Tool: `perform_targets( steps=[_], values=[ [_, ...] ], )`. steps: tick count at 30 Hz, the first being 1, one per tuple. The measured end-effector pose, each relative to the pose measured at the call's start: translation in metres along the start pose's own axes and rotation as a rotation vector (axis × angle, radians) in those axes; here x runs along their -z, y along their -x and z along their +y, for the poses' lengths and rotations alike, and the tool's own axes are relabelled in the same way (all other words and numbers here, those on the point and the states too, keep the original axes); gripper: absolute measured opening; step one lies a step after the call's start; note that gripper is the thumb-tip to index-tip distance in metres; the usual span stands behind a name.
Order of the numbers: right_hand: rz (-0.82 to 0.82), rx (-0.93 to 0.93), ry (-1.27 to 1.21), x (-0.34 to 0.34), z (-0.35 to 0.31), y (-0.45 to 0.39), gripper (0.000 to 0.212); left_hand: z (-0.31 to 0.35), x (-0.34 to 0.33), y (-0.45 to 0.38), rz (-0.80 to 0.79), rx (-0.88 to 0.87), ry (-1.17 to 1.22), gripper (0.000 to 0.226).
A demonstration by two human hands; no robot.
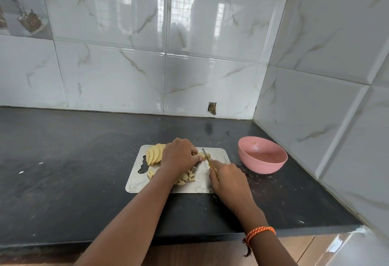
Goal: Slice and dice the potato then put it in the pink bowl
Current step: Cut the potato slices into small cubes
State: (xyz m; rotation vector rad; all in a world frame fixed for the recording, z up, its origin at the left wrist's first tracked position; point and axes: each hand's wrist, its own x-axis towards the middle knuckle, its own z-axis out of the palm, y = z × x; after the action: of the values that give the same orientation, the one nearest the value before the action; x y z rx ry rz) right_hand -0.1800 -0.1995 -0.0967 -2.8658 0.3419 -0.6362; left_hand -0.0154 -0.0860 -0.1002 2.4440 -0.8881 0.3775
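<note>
On the cutting board point(136, 181), the left hand point(179, 157) pins potato strips point(203, 154) while the right hand point(228, 178) grips a knife point(207, 157). Slices point(154, 153) and diced bits point(187, 178) lie around; the pink bowl point(262, 157) sits right on the desk point(63, 160).

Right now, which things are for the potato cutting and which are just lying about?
For the job: potato slices, diced potato, knife, cutting board, pink bowl, left hand, right hand.
Lying about: white scraps on the counter.
</note>
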Motion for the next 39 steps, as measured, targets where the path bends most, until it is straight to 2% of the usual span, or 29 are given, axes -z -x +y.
perform_targets(
  steps=[5, 11, 17, 29, 31, 35, 39],
  values=[
    [-0.016, -0.011, -0.005, -0.002, 0.002, -0.003, 0.038, 0.004, -0.002, 0.001, 0.005, 0.014, 0.012, 0.035],
    [0.061, -0.007, -0.002, -0.002, 0.004, -0.002, 0.041, 0.003, -0.002, 0.002, 0.012, 0.008, 0.027, 0.026],
    [-0.066, 0.013, 0.044, -0.004, 0.004, -0.007, 0.041, 0.002, -0.002, 0.001, 0.009, 0.009, 0.011, 0.028],
    [-0.06, -0.01, 0.044, 0.001, -0.001, 0.02, 0.037, 0.006, -0.004, 0.002, 0.05, 0.028, -0.135, 0.03],
    [-0.06, -0.019, 0.028, 0.003, 0.001, 0.03, 0.039, 0.006, -0.005, 0.002, 0.065, 0.037, -0.146, 0.037],
    [0.012, -0.033, -0.042, 0.006, 0.002, 0.032, 0.039, 0.002, -0.008, 0.0, 0.058, 0.026, -0.091, 0.027],
    [0.107, -0.048, -0.097, 0.007, -0.003, 0.019, 0.043, -0.006, -0.004, -0.003, 0.015, 0.003, -0.059, 0.027]
  ],
)
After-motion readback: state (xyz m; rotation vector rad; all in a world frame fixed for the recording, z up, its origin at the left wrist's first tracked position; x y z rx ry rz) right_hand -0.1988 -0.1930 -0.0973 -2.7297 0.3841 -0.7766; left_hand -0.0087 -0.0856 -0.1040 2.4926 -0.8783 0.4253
